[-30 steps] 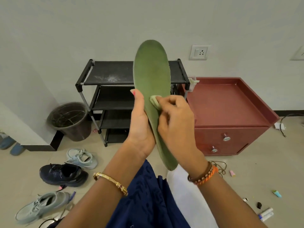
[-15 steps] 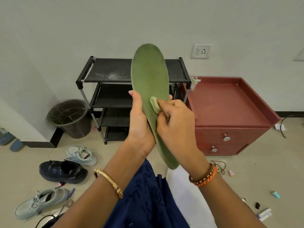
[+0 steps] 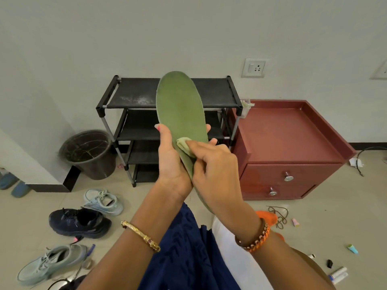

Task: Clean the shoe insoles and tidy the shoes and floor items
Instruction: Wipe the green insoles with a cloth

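Note:
A green insole [image 3: 180,107] stands nearly upright in front of me. My left hand [image 3: 171,162] grips its middle from behind, thumb on the left edge and fingertips showing at the right edge. My right hand [image 3: 213,170] pinches a small pale green cloth [image 3: 184,144] and presses it against the insole's face. The heel end is hidden behind my right wrist. On the floor at the left lie two light blue sneakers [image 3: 103,201] [image 3: 52,262] and a dark navy sneaker [image 3: 79,221].
A black shoe rack [image 3: 134,97] stands against the wall, a dark bucket [image 3: 90,153] to its left, a red cabinet [image 3: 293,153] to its right. Small tubes [image 3: 338,275], a lace [image 3: 279,216] and caps litter the floor at the right. An orange item [image 3: 267,217] lies behind my right wrist.
The view tilted, so the insole sits lower in the frame. My right hand with the cloth has slid slightly along the insole's middle; my left hand's grip is the same.

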